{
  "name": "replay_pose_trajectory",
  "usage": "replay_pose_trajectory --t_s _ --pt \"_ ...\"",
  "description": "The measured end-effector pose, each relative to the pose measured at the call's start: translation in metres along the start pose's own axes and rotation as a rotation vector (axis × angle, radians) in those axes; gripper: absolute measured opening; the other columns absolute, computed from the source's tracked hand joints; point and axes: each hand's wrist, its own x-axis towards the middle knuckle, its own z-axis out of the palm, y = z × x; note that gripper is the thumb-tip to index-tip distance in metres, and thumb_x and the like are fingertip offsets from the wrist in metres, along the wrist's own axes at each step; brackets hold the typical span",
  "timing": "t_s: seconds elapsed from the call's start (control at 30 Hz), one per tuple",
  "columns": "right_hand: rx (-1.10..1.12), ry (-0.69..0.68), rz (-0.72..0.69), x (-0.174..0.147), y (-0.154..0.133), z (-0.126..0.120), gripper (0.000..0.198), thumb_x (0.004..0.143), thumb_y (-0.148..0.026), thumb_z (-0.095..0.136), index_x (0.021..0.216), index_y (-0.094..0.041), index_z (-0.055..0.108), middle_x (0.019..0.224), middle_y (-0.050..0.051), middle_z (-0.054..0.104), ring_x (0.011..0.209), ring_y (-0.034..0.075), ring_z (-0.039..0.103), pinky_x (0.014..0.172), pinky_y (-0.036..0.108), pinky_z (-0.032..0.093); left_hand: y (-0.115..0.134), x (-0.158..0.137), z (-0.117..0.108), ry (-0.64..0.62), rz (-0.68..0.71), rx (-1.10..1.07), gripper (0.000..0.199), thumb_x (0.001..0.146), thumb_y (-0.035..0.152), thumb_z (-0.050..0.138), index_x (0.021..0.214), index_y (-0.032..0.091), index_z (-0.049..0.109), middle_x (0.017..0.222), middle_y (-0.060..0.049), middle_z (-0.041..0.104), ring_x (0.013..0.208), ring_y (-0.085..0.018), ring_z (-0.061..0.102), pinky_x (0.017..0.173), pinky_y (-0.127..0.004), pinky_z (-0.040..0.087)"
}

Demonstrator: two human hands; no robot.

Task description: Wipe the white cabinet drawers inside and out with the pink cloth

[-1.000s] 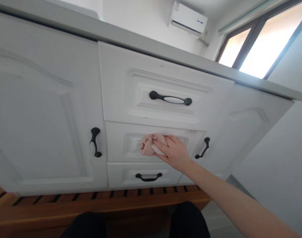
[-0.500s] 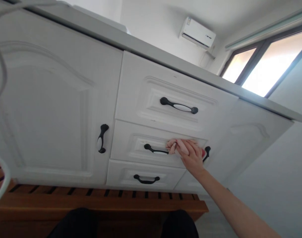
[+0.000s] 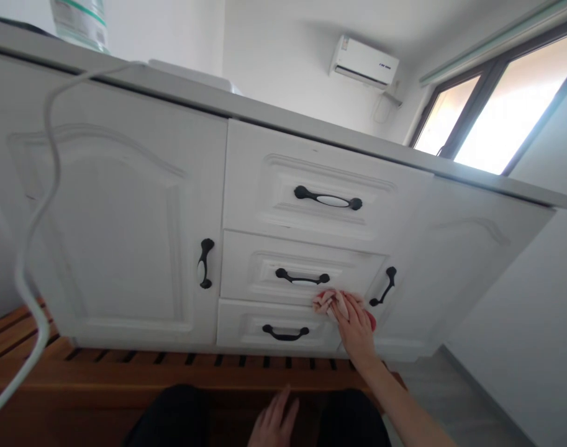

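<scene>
My right hand [image 3: 355, 329] presses a crumpled pink cloth [image 3: 328, 302] against the white cabinet, at the seam between the middle drawer [image 3: 246, 267] and the bottom drawer [image 3: 236, 324], near their right ends. The cloth sits just below and right of the middle drawer's black handle [image 3: 302, 277]. My left hand [image 3: 274, 422] shows at the bottom edge with fingers spread, holding nothing, over my dark-clothed knees.
The top drawer [image 3: 327, 200], left door handle [image 3: 205, 263] and right door handle [image 3: 384, 286] are black. A white cable [image 3: 36, 223] hangs down at the left. A slatted wooden platform [image 3: 125, 372] runs under the cabinet. Window [image 3: 492, 118] and air conditioner [image 3: 363, 62] lie beyond.
My right hand has carried the cloth rightward off the middle drawer's handle and down to its lower right edge. My left hand has come into view at the bottom. The view has shifted right.
</scene>
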Motion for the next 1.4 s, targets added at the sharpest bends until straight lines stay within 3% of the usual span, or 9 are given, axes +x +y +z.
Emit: replay_pose_trajectory --t_s 0.1,0.17,0.4,0.67,0.77,0.9,1.03,1.23,1.4 --pt "0.022 -0.023 0.037 0.004 -0.008 -0.007 0.054 0.09 -0.009 0.053 0.14 -0.028 0.057 0.146 0.009 0.058 0.131 0.028 0.054 0.104 0.045 0.047 -0.003 0.027 -0.032 0.589 0.082 0.0 0.072 0.089 0.023 0.049 0.156 0.035 0.026 0.162 0.002 0.038 0.146 -0.02 0.041 0.116 -0.034 0.043" --pt "0.057 -0.027 0.042 0.006 -0.01 -0.011 0.058 0.09 -0.009 0.052 0.144 -0.03 0.054 0.145 0.008 0.058 0.131 0.027 0.054 0.104 0.044 0.048 -0.005 0.043 -0.06 0.766 0.064 -0.003 0.069 0.089 0.026 0.053 0.155 0.033 0.031 0.157 0.002 0.047 0.142 -0.02 0.046 0.114 -0.034 0.045" --pt "0.188 0.0 0.043 0.019 -0.036 -0.015 0.059 0.091 -0.006 0.046 0.145 -0.028 0.053 0.148 0.01 0.055 0.127 0.029 0.054 0.102 0.046 0.047 -0.008 0.079 -0.08 0.676 0.003 -0.061 0.058 0.086 0.023 0.057 0.144 0.025 0.05 0.139 -0.004 0.063 0.126 -0.025 0.058 0.112 -0.041 0.046" --pt "0.454 -0.022 -0.344 0.134 -0.203 -0.001 0.026 0.101 -0.037 0.052 0.123 -0.036 0.067 0.154 -0.003 0.05 0.141 0.025 0.039 0.101 0.045 0.044 -0.019 0.092 -0.042 0.849 -0.019 0.278 0.047 0.096 0.041 0.05 0.141 0.028 0.055 0.137 -0.006 0.064 0.127 -0.028 0.053 0.106 -0.045 0.044" --pt "0.469 -0.121 -0.502 0.158 -0.226 0.015 0.024 0.103 -0.03 0.049 0.117 -0.028 0.068 0.149 0.0 0.054 0.141 0.021 0.039 0.109 0.042 0.04 -0.03 0.091 -0.041 0.856 0.072 0.3 0.052 0.095 0.053 0.05 0.14 0.028 0.057 0.136 -0.006 0.064 0.125 -0.027 0.052 0.106 -0.043 0.042" --pt "0.451 -0.154 -0.591 0.131 -0.184 0.033 0.03 0.104 -0.029 0.046 0.131 -0.029 0.06 0.146 -0.001 0.056 0.136 0.019 0.043 0.108 0.041 0.04 -0.027 0.092 -0.048 0.835 0.049 0.254 0.04 0.092 0.038 0.058 0.13 0.026 0.064 0.124 -0.007 0.07 0.115 -0.026 0.059 0.098 -0.044 0.047" --pt "0.333 -0.31 -0.546 0.062 -0.081 0.034 0.043 0.101 -0.03 0.053 0.143 -0.035 0.052 0.144 0.001 0.059 0.13 0.021 0.049 0.099 0.039 0.041 -0.026 0.087 -0.058 0.818 0.048 0.168 0.041 0.087 0.025 0.062 0.128 0.024 0.064 0.117 -0.005 0.071 0.11 -0.023 0.06 0.099 -0.04 0.046" --pt "0.057 -0.333 -0.165 -0.041 0.069 0.001 0.055 0.091 -0.01 0.055 0.137 -0.039 0.06 0.14 0.006 0.062 0.128 0.029 0.051 0.096 0.045 0.046 -0.025 0.08 -0.066 0.803 0.108 0.027 0.056 0.087 0.018 0.058 0.142 0.023 0.05 0.132 -0.002 0.065 0.122 -0.021 0.054 0.107 -0.038 0.039" --pt "0.109 -0.257 0.225 -0.111 0.081 -0.039 0.075 0.085 0.0 0.04 0.152 -0.034 0.042 0.141 0.009 0.058 0.112 0.025 0.061 0.093 0.042 0.055 -0.006 0.074 -0.093 0.587 -0.035 -0.236 0.053 0.083 0.015 0.055 0.136 0.022 0.054 0.133 -0.006 0.062 0.124 -0.027 0.053 0.11 -0.044 0.037"
